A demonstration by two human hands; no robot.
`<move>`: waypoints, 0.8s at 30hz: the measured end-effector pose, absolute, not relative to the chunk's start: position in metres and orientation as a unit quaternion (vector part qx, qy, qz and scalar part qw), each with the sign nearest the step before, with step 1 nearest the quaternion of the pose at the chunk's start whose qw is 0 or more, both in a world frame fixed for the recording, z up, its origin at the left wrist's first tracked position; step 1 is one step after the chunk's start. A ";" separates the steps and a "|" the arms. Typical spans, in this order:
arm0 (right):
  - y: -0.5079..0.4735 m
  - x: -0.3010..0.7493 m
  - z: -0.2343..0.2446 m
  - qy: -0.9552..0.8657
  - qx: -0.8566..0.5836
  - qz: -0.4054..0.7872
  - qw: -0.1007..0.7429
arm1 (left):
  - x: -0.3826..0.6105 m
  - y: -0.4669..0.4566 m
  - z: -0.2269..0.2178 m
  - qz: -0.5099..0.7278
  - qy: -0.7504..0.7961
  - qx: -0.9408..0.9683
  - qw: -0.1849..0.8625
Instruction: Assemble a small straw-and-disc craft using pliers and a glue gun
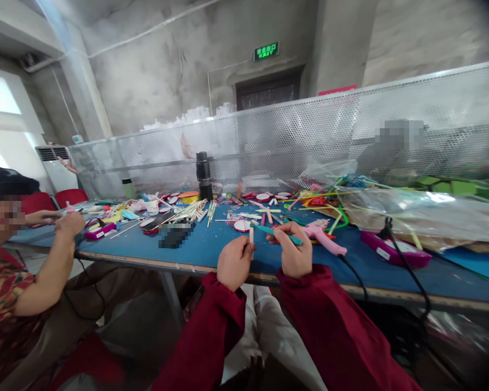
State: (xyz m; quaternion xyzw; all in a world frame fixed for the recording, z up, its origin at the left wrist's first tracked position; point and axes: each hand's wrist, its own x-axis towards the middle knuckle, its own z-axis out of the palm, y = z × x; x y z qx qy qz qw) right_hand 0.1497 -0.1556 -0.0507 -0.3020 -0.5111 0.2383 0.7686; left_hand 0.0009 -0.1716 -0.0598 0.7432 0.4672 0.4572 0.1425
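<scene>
My left hand [235, 262] is closed around a pale wooden craft stick [251, 234] that stands upright out of the fist. My right hand [295, 251] pinches a teal craft stick [275, 233], held slanting with its tip toward the wooden one. Both hands hover over the near edge of the blue table [212, 247]. A pink glue gun [324, 238] lies on the table just right of my right hand, its black cord running off the edge.
Several craft sticks, round red-and-white discs [242, 225] and coloured straws litter the table. A black flask [204, 175] stands at the back. A purple power strip [395, 251] lies right, beside plastic bags. A person sits at the left, hands on the table. A perforated metal screen backs the table.
</scene>
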 end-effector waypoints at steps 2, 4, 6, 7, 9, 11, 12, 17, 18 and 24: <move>-0.155 0.149 -0.051 -0.511 -0.303 0.237 0.768 | 0.001 -0.172 -0.059 0.457 0.467 0.743 0.142; -0.155 0.149 -0.052 -0.513 -0.305 0.234 0.768 | 0.000 -0.173 -0.058 0.457 0.467 0.744 0.142; -0.155 0.149 -0.052 -0.513 -0.303 0.232 0.769 | 0.000 -0.174 -0.058 0.456 0.467 0.744 0.141; -0.155 0.149 -0.052 -0.512 -0.302 0.232 0.770 | 0.000 -0.174 -0.058 0.455 0.467 0.745 0.141; -0.155 0.149 -0.051 -0.512 -0.301 0.232 0.771 | 0.000 -0.175 -0.058 0.455 0.468 0.745 0.140; -0.156 0.149 -0.051 -0.513 -0.301 0.231 0.770 | 0.000 -0.175 -0.058 0.454 0.468 0.745 0.140; -0.156 0.149 -0.051 -0.513 -0.302 0.232 0.769 | 0.000 -0.175 -0.058 0.455 0.468 0.745 0.140; -0.155 0.150 -0.051 -0.513 -0.303 0.235 0.768 | 0.000 -0.174 -0.058 0.456 0.464 0.747 0.137; -0.156 0.150 -0.051 -0.512 -0.303 0.234 0.769 | 0.000 -0.174 -0.058 0.455 0.465 0.747 0.137; -0.157 0.149 -0.049 -0.519 -0.307 0.236 0.762 | 0.001 -0.174 -0.057 0.453 0.470 0.744 0.140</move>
